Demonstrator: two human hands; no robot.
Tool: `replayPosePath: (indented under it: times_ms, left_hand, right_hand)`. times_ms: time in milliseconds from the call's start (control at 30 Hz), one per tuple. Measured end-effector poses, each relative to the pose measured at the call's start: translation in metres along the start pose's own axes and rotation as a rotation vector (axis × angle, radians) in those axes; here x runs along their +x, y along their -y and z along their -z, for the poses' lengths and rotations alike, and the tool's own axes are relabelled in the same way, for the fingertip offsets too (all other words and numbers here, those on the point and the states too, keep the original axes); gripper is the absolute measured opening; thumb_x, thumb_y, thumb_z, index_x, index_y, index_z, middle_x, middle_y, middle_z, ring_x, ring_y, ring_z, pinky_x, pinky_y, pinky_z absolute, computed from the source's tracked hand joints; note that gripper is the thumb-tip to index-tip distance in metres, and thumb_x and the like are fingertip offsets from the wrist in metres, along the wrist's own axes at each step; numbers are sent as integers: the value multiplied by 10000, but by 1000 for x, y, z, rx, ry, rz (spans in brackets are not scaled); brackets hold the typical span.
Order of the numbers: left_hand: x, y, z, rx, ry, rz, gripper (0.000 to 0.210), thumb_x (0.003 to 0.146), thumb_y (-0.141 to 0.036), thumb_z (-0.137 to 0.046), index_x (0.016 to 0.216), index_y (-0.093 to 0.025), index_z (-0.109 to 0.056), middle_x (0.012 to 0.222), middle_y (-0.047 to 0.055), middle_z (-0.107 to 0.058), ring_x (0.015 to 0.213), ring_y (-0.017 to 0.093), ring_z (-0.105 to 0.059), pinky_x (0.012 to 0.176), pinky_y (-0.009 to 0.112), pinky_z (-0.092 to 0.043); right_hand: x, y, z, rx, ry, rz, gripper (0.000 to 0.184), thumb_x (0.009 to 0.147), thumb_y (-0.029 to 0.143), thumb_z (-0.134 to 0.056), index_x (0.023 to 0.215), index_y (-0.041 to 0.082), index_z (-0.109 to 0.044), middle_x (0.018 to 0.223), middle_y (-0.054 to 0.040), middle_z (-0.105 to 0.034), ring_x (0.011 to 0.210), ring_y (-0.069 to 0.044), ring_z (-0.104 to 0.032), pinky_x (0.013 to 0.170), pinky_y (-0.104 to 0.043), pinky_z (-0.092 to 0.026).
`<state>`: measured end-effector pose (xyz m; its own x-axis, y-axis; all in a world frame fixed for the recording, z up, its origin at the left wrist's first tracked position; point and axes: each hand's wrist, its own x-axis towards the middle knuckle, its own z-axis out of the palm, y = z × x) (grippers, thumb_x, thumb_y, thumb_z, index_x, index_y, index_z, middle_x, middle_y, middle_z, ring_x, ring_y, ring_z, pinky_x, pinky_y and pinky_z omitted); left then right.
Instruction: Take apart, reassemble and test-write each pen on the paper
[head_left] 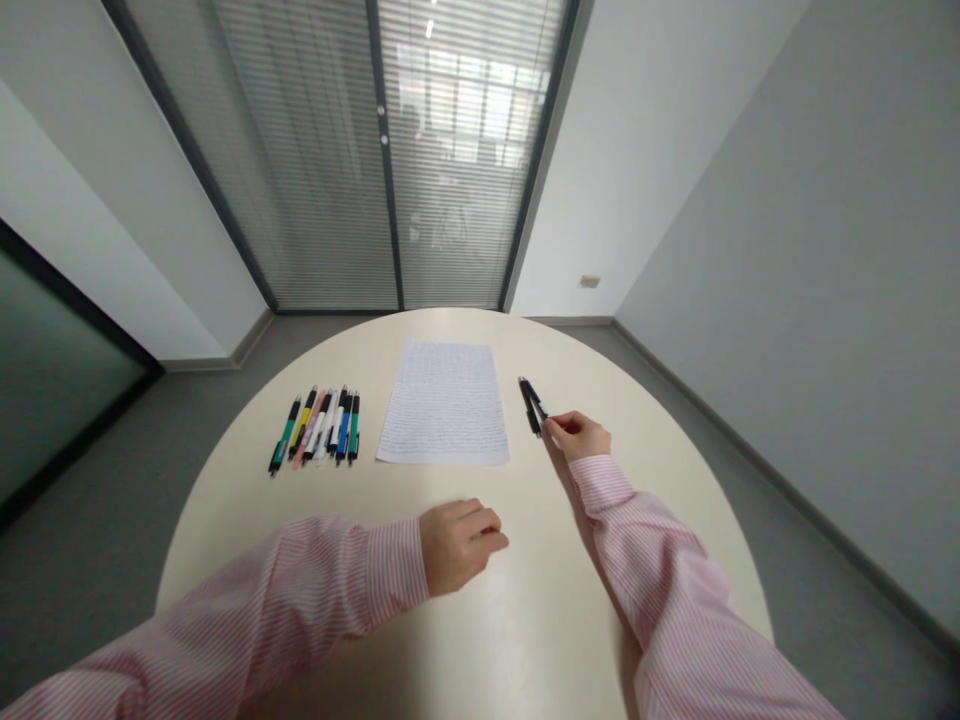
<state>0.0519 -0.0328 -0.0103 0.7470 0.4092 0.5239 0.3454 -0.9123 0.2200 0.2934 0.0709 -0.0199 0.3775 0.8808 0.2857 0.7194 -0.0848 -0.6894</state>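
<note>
At the right of the paper, two black pens (529,408) lie close together at a narrow angle. My right hand (579,436) pinches the lower end of the right-hand one between thumb and fingertips. My left hand (461,545) rests on the table below the paper, its fingers loosely bent and apart from any object, with nothing seen in it. Between the pens and the hands' far side lies a white sheet of paper (444,400) covered with lines of small writing, too small to read.
A row of several pens (322,425) in green, yellow, pink, white, blue and black lies left of the paper. All rests on a round cream table (540,640). Beyond its far edge stand a glass partition with blinds (322,180) and grey-white walls.
</note>
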Motion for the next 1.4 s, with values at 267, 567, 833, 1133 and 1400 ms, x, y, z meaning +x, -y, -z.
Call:
replayPosePath:
  times_ms: [267, 567, 833, 1133, 1400]
  left_hand:
    - [-1, -1, 1, 13, 15, -21, 194, 796, -68, -426, 861, -150, -589, 813, 55, -589, 720, 141, -513, 648, 256, -449]
    - [2, 8, 16, 125, -24, 23, 99, 749, -185, -495, 662, -171, -542, 623, 15, -535, 567, 141, -463, 513, 266, -383]
    - [-7, 21, 15, 184, 100, 93, 68, 698, -171, -467, 638, -178, -499, 578, -5, -530, 524, 135, -486, 475, 258, -355]
    - [-4, 54, 55, 397, -237, 311, 159, 831, -203, -464, 893, -196, -610, 664, -14, -625, 576, 106, -552, 566, 222, -391]
    - [-32, 115, 115, 617, -7, 1163, 233, 810, -373, -470, 847, -230, -650, 846, 52, -647, 717, 227, -591, 569, 300, -385]
  right_hand:
    - [-6, 8, 3, -41, -36, 99, 255, 707, 404, -537, 702, 180, -658, 636, -20, -627, 550, -139, -550, 575, -261, -423]
    - [-86, 61, 17, -47, 393, 888, 237, 791, 229, -429, 561, 181, -462, 507, 22, -472, 458, -85, -406, 484, -229, -265]
    - [-108, 64, 3, -262, 683, 966, 170, 794, 277, -450, 703, 182, -558, 602, 11, -603, 506, -92, -506, 492, -249, -203]
    - [-107, 69, 10, -260, 695, 944, 173, 800, 236, -446, 660, 176, -527, 613, 14, -615, 523, -82, -517, 498, -246, -192]
    - [-107, 64, 9, -262, 676, 924, 201, 808, 230, -439, 635, 175, -523, 587, 11, -603, 491, -79, -481, 493, -253, -172]
